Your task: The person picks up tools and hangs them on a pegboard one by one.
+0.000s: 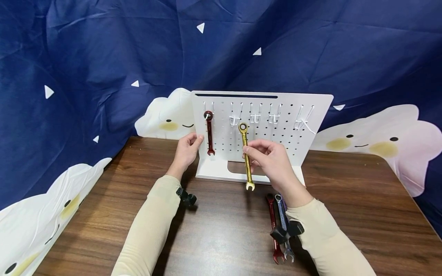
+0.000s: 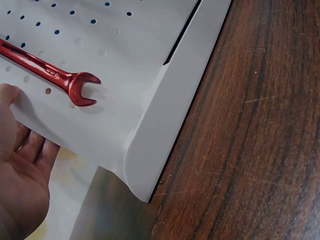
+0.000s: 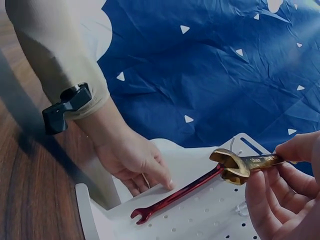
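Observation:
A gold combination wrench (image 1: 248, 173) is pinched near its middle by my right hand (image 1: 272, 161). Its ring end points up in front of the white pegboard (image 1: 218, 147); the open end hangs lower, over the board's base. My left hand (image 1: 185, 150) holds the pegboard's left edge, thumb on the front face and fingers behind, as the left wrist view shows. Close to that thumb a red wrench (image 1: 210, 136) hangs by its ring end from a hook at the upper left, open end (image 2: 84, 89) down.
Several white hooks (image 1: 255, 118) line the board's upper part. On the brown wooden table (image 1: 214, 230) lie another red wrench (image 1: 272, 218) and a silver-blue wrench (image 1: 281, 216), partly hidden under the right wrist's camera. Behind hangs a blue cloth (image 1: 241, 50) with clouds.

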Demonstrator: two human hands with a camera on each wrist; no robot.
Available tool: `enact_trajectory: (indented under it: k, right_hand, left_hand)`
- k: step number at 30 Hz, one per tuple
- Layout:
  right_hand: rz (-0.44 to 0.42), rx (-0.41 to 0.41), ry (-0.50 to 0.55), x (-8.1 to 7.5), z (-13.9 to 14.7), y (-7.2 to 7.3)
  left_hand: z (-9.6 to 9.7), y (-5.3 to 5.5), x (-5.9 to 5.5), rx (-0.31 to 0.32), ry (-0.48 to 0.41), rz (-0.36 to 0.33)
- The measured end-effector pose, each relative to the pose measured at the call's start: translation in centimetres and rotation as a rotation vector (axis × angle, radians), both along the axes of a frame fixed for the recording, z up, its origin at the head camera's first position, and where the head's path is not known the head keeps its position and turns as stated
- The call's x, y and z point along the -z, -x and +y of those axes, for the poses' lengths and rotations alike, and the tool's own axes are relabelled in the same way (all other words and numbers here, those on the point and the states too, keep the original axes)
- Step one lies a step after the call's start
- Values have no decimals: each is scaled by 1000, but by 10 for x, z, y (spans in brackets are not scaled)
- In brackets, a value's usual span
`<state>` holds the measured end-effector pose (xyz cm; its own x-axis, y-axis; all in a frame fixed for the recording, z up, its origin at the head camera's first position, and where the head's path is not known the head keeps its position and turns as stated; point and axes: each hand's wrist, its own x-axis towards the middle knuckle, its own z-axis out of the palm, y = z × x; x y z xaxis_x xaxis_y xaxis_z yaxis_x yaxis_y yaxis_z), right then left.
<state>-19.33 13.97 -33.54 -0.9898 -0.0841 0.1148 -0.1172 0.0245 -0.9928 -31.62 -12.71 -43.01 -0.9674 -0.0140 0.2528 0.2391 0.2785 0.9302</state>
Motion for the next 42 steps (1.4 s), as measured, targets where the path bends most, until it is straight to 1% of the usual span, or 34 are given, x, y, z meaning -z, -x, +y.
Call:
enact_trajectory:
  k: [5, 10, 26, 32, 37, 42]
  right_hand:
    - [13, -5, 28, -4, -5, 0]
    - [14, -2, 31, -5, -9, 2]
    - [-14, -28, 58, 3, -18, 8]
    - [-29, -29, 44, 8, -20, 10]
    - [-43, -18, 26, 11, -21, 12]
    - [-63, 0, 13, 13, -22, 19]
  left_hand:
    - [0, 0, -1, 7, -3, -19]
    - [0, 0, 0, 5, 0, -25]
    - [1, -1, 0, 13, -10, -19]
    - [0, 0, 1, 11, 2, -18]
    - [0, -1, -1, 9, -2, -20]
    - [0, -2, -2, 4, -1, -22]
